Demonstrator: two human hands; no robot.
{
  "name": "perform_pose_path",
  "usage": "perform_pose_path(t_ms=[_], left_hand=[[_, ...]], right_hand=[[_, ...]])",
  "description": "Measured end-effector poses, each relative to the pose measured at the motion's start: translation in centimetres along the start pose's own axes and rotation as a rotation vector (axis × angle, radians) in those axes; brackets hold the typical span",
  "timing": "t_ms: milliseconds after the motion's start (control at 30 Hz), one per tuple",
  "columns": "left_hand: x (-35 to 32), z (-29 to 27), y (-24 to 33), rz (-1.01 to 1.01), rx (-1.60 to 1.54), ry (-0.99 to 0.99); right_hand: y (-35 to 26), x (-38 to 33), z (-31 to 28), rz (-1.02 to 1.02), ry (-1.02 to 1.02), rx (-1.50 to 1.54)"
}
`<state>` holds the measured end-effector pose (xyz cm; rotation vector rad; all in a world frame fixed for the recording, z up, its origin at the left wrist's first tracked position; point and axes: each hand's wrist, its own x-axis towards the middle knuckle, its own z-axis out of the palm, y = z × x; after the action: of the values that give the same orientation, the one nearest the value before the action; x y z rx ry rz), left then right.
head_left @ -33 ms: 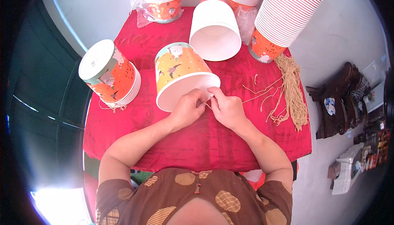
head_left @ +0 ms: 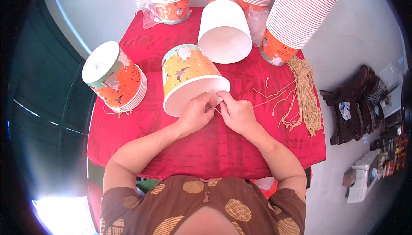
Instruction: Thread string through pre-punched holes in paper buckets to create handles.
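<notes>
A yellow-orange printed paper bucket (head_left: 191, 69) lies tipped on the red-covered table, its white open mouth facing me. At the near rim, my left hand (head_left: 197, 114) is closed in a pinch on a thin tan string (head_left: 218, 111). Beside it my right hand (head_left: 236, 114) is closed too, its thumb and forefinger pinching at the bucket's rim where the string runs. The string's other end trails out to the right of that hand. The fingertips partly hide how it meets the rim.
A stack of orange buckets (head_left: 115, 78) stands upside down at left. Behind, a white-sided bucket (head_left: 225, 33) lies mouth toward me. Tall nested stacks, one at the right (head_left: 296, 16) and one at the back (head_left: 171, 3), rise from the red cloth (head_left: 171, 158). A tan string bundle (head_left: 304, 93) lies at right.
</notes>
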<state>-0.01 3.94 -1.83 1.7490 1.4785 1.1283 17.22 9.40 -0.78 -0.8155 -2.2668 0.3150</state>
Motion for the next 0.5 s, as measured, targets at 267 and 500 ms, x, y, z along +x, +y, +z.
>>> perform_pose_path(t_ms=[267, 500], left_hand=[[0.1, 0.1, -0.9, 0.06, 0.011, 0.005], [0.4, 0.3, -0.5, 0.041, 0.005, 0.008]], right_hand=[[0.0, 0.3, 0.2, -0.091, -0.058, -0.005], [0.7, 0.2, 0.9, -0.084, -0.078, -0.018]])
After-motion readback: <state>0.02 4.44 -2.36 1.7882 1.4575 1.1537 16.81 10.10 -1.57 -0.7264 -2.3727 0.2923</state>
